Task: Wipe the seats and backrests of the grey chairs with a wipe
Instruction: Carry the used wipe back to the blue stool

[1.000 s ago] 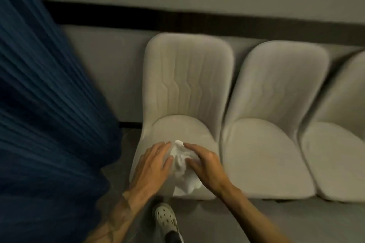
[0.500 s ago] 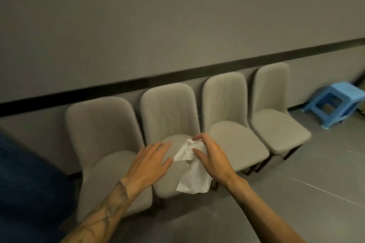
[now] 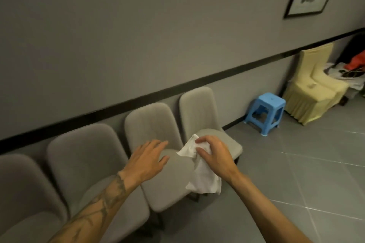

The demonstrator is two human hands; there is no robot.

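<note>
Our right hand (image 3: 214, 157) pinches the white wipe (image 3: 203, 175) at mid-frame, hanging above the grey chairs (image 3: 83, 150); our left hand (image 3: 147, 159) hovers released. No seat shows wiping, so we judge most remains.

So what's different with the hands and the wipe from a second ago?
A second ago both hands touched the wipe. Now the left hand has let go and hovers apart from it, fingers spread. The view swung right, so a blue stool shows and the blue curtain is gone. Same: the right hand still pinches the wipe, and the grey chairs stand in their row.
</note>
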